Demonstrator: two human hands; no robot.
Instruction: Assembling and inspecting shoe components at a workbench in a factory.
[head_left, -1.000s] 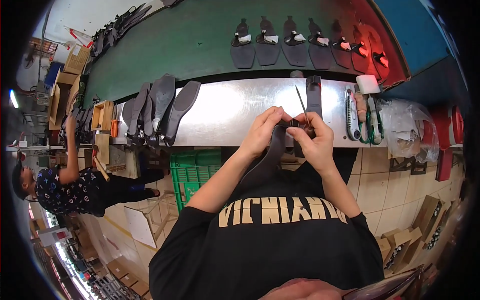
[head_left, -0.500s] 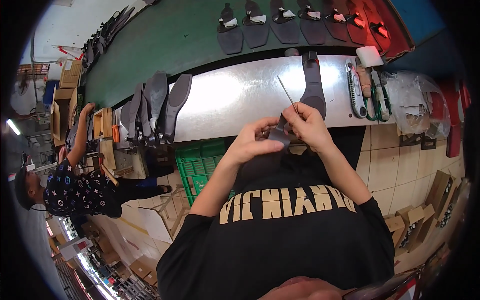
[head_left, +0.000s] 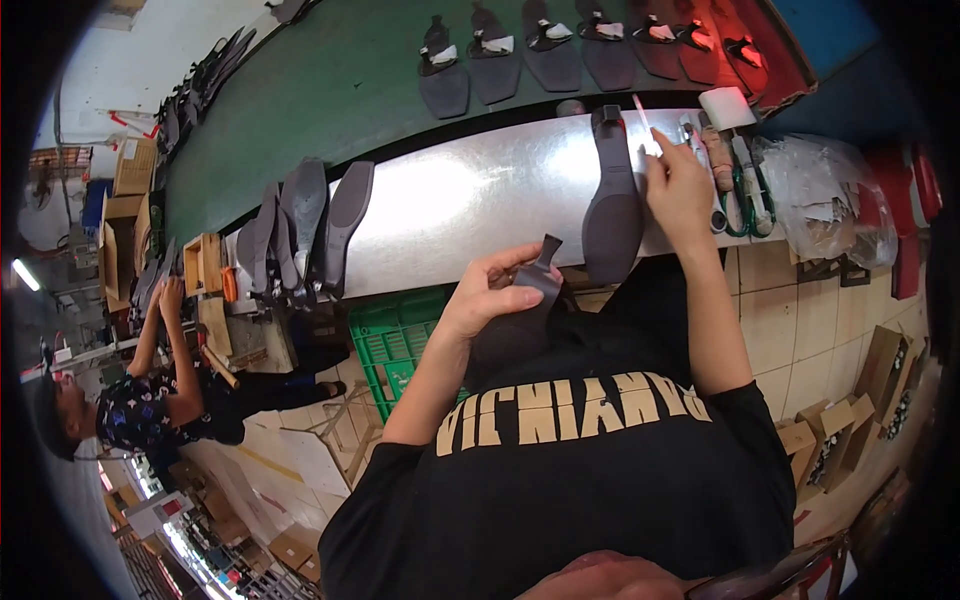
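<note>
My left hand (head_left: 485, 300) is closed on a dark grey shoe sole (head_left: 541, 280), in front of my body below the bench edge. The narrow end of that sole points up, and its wide part blends into my black shirt. My right hand (head_left: 682, 195) is over the metal bench, pinching a thin rod-like tool (head_left: 640, 110) that points up and away from me. Whether its tip is sharp I cannot tell. Between the hands another dark sole (head_left: 612, 215), with a small block heel at its far end, lies on the bench and overhangs the near edge.
Several soles (head_left: 305, 205) lean together on the bench's left. A utility knife, green-handled scissors (head_left: 738, 210), a white block (head_left: 727, 108) and a plastic bag (head_left: 825, 200) occupy the right. Sandals (head_left: 550, 50) line the green surface behind. A green crate (head_left: 395, 340) sits below; a co-worker (head_left: 160, 390) stands left.
My right hand has moved away from the held sole, rightward and farther over the bench, carrying the thin tool. My left hand keeps the sole. The co-worker's hands have come together.
</note>
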